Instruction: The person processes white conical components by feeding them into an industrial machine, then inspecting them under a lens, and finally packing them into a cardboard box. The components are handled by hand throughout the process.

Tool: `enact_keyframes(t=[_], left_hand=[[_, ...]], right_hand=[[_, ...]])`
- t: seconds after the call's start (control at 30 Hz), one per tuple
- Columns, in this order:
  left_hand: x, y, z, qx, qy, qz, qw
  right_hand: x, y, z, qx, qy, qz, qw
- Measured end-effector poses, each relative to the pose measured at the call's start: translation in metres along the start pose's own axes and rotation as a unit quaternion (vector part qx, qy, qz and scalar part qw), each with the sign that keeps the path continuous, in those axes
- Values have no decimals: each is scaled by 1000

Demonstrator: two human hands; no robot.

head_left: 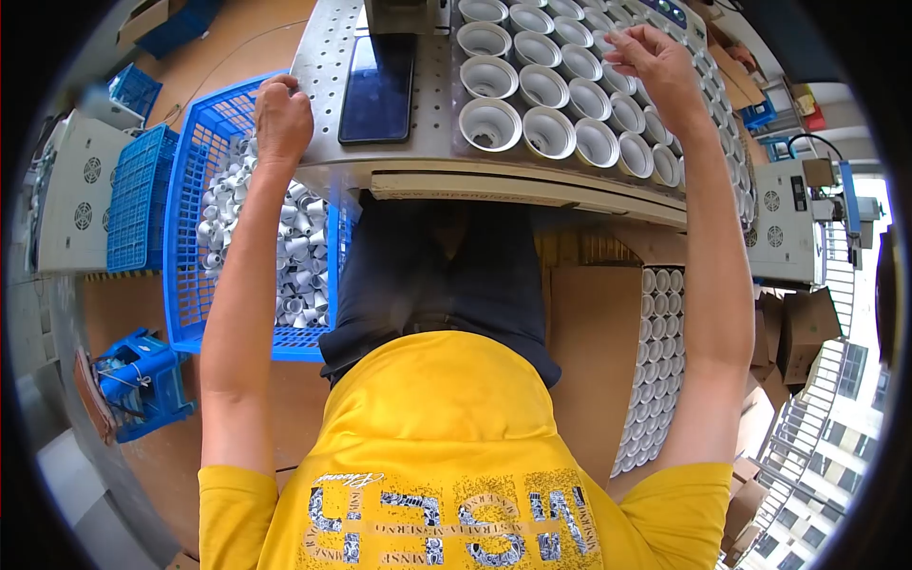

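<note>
My left hand (283, 119) is curled at the left edge of the perforated metal table (328, 104), beside the blue basket's upper rim; whatever its fingers hold, if anything, is hidden. My right hand (655, 62) is over the rows of white cups (589, 98) on the right part of the table. Its thumb and fingers are bent close together above the cups, and what is between them is too small to make out. A black phone (378, 90) lies on the metal surface between my hands.
A blue basket (180, 285) full of small white-grey pieces (302, 252) stands left of my legs. An open carton (594, 351) with rows of white cups (655, 370) is at the lower right. A blue stool (157, 385) stands at the left, and machine cabinets flank both sides.
</note>
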State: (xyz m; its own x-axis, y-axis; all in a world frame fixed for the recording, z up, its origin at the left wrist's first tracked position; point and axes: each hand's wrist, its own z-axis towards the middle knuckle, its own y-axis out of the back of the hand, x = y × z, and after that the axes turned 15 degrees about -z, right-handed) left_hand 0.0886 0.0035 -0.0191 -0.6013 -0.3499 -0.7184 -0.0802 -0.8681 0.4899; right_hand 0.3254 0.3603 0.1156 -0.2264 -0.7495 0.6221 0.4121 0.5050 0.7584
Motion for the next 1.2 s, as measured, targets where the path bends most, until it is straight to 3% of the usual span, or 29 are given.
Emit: enact_keyframes(t=[0.2, 0.33, 0.7, 0.8, 0.83, 0.87, 1.0, 1.13, 1.2], left_hand=[[-7, 0, -2, -13, -31, 7, 999], [-1, -1, -4, -6, -46, 6, 999], [-3, 0, -3, 1, -73, -21, 997], [-15, 5, -7, 21, -4, -80, 997], [-7, 1, -9, 4, -33, -82, 996], [-18, 7, -6, 24, -9, -103, 994], [-30, 12, -3, 36, 48, -116, 991], [-37, 14, -2, 33, 103, -132, 985], [-38, 13, -2, 31, 110, -135, 984]], right_hand=[[18, -2, -7, -4, -16, -33, 999], [13, 0, -11, -21, 5, 14, 1000], [8, 16, -14, -36, -59, 1, 998], [10, 16, -4, -59, -66, 6, 996], [5, 15, 4, -55, -70, 28, 996], [8, 14, 13, -51, -75, 14, 996], [6, -2, 62, -65, -20, 1, 998], [38, -25, 129, -83, 13, -96, 992], [43, -35, 166, -48, 26, -169, 984]])
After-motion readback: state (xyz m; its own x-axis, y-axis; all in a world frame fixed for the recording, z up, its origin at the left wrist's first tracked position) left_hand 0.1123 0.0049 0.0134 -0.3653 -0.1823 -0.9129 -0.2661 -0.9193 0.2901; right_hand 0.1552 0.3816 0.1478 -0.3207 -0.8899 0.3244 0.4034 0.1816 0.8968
